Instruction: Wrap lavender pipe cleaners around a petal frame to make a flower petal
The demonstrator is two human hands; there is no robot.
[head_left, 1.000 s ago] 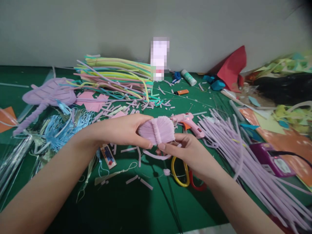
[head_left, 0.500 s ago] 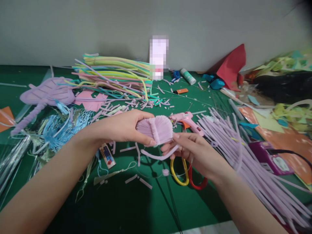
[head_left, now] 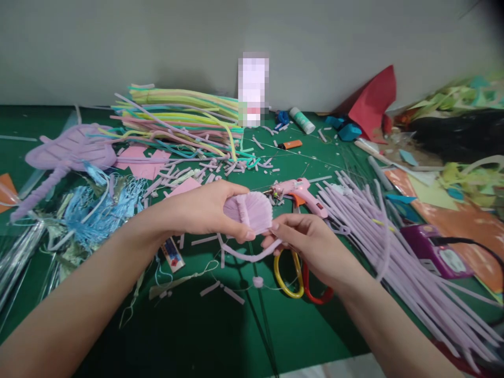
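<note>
My left hand point(head_left: 214, 209) is closed round a lilac fan-shaped pipe-cleaner piece point(head_left: 259, 212), thumb in front and fingers behind. A thicker ridge crosses the piece near the thumb. At its lower right edge, my right hand point(head_left: 309, 239) pinches a curved lilac pipe cleaner point(head_left: 249, 258), whose free end reaches left below the piece. Just under the right hand lie scissors point(head_left: 290, 278) with yellow and red handles, their blades partly hidden. A pink glue gun point(head_left: 301, 191) rests behind that hand. A small lilac bit point(head_left: 258, 282) hangs or lies on a thin line below.
Lilac pipe cleaners point(head_left: 366, 236) are heaped at right beside a purple device point(head_left: 437, 252). Coloured pipe cleaners point(head_left: 181, 113) lie at the back, near an orange lighter point(head_left: 290, 144). Blue tassels point(head_left: 102, 202) and a lilac fan-like craft point(head_left: 71, 152) are at left.
The fan-shaped piece has turned slightly in my left hand. My right hand and the curved pipe cleaner have shifted a little left and down. The whole view has moved slightly.
</note>
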